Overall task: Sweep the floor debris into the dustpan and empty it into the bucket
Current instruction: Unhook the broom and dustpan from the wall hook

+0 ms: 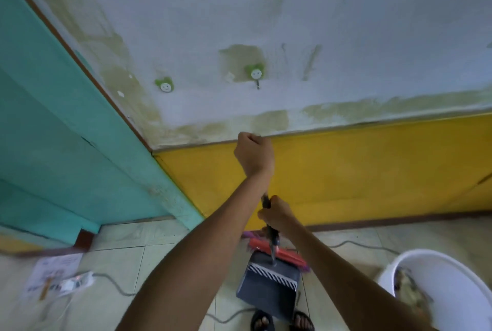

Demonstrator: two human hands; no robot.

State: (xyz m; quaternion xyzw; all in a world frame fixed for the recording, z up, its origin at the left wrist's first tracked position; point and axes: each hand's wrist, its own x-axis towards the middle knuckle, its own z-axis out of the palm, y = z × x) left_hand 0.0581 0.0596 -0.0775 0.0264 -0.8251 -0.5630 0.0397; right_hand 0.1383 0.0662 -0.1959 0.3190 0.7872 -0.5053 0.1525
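Pale tiled floor [119, 258] meets a yellow-and-white wall [346, 165] at twelve o'clock. Left hand [254, 155] and right hand [277, 214] grasp the dark broom handle [266, 201]; white plastic bucket [436, 272] at four o'clock beside the grey dustpan [269, 285].

Two bare forearms, no sleeves anywhere below the elbows, no watch, bracelet or ring to be made out. Left hand [254, 155] with bare wrist just behind its knuckles; right hand [277, 214] likewise uncovered, fingers [263, 215] without gloves. Well below the fingers, at the bottom edge, two feet in dark open-toed sandals [262, 320], broad straps across the tops, toes showing in front. Right foot partly hidden. Nothing of clothing above the forearms in view.
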